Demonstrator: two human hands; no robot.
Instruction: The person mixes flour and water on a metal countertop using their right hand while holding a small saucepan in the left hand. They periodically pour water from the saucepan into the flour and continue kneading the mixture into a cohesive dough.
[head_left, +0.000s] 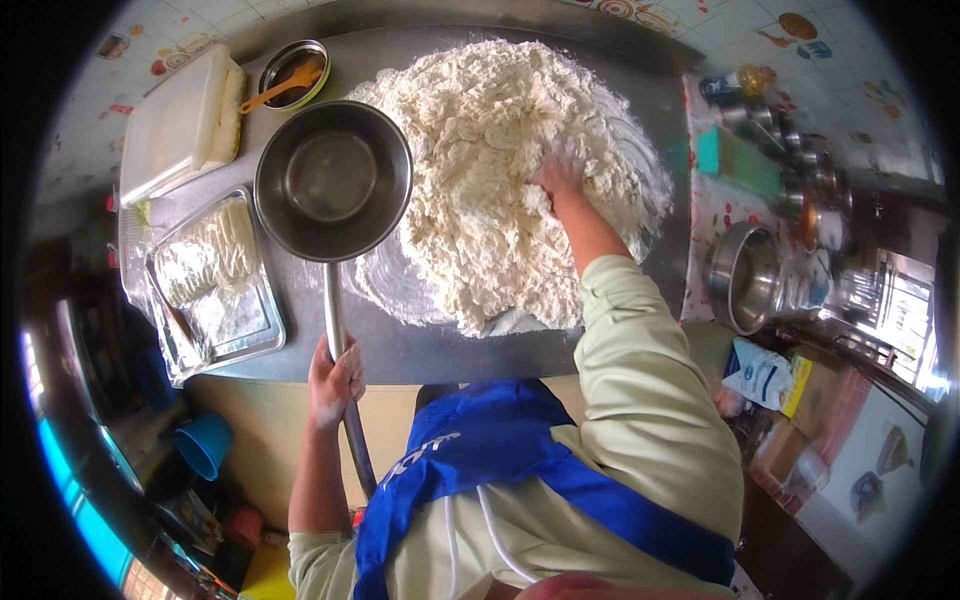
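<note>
My left hand (337, 377) grips the long metal handle of a ladle (330, 180). Its wide dark bowl is held over the table, beside the left edge of the flour heap, and looks nearly empty with a wet sheen inside. A large mound of shaggy flour dough (480, 165) spreads across the steel worktable (420, 360). My right hand (561, 171) is pressed into the right part of this mound, its fingers dusted white and partly buried. I cannot make out whether those fingers close on any dough.
At left lie a plastic-covered metal tray (277, 330) of pale dough strips and a white lidded container (176, 127). A bowl (324, 58) with an orange spoon (281, 86) stands behind. To the right are a steel pot (742, 277) and a green box (739, 161). A blue bucket (204, 444) sits below.
</note>
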